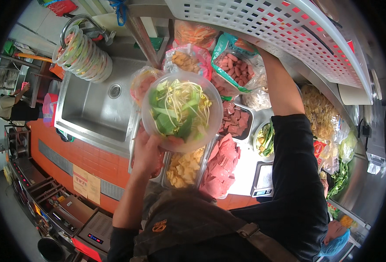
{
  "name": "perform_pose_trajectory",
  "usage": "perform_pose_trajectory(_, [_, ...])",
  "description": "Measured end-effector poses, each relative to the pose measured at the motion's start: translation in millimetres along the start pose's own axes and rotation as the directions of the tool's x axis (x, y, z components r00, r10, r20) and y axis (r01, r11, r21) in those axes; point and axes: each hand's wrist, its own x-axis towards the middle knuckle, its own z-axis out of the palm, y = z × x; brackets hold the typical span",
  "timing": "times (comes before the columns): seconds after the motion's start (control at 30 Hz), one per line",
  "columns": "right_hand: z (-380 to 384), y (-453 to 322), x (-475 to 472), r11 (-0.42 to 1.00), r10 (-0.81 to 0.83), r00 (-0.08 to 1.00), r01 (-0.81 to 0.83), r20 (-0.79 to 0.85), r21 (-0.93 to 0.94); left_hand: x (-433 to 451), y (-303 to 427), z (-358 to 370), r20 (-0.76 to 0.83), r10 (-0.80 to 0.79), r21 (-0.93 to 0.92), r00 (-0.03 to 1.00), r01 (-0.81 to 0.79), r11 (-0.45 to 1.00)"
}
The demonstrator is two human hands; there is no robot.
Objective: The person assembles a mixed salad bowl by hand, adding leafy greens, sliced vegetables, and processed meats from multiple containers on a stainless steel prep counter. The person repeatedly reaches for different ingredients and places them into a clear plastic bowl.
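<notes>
My left hand (144, 149) grips the near-left rim of a translucent plastic bowl (149, 95), raised above the trays. Bean sprouts (181, 101) and green leaves (166, 122) fill the bowl. My right forearm (283, 85) reaches forward, past an opened teal bag of small pink sausages (235, 70); the hand itself is hidden beneath the shelf edge. Under the bowl, steel trays hold yellow fried pieces (183, 167), pink luncheon-meat slices (222, 163) and dark red cubes (235, 119). A bag of tan pieces (185, 62) lies just beyond.
A white perforated basket (261, 29) overhangs the far side. On the left, stacked filled bowls (85, 59) stand at a steel sink (95, 101). A digital scale (262, 180) and a bowl of vegetables (265, 140) sit right. Another person in a blue hairnet (335, 244) is at lower right.
</notes>
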Motion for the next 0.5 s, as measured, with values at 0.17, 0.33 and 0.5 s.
perform_pose_trajectory(0.17, [-17, -7, -20, 0.987, -0.033, 0.997, 0.022, 0.068, 0.161, 5, 14, 0, 0.083, -0.041, -0.057, 0.996, 0.046, 0.997])
perform_pose_trajectory(0.33, [11, -16, -8, 0.996, -0.059, 0.996, 0.064, 0.072, -0.060, 13, 16, 3, 0.063, -0.039, -0.112, 0.997, 0.046, 0.993])
perform_pose_trajectory(0.5, [12, 4, 0, 0.955, 0.014, 0.994, -0.045, -0.107, -0.292, 14, 20, 3, 0.067, -0.046, -0.147, 0.997, 0.055, 0.988])
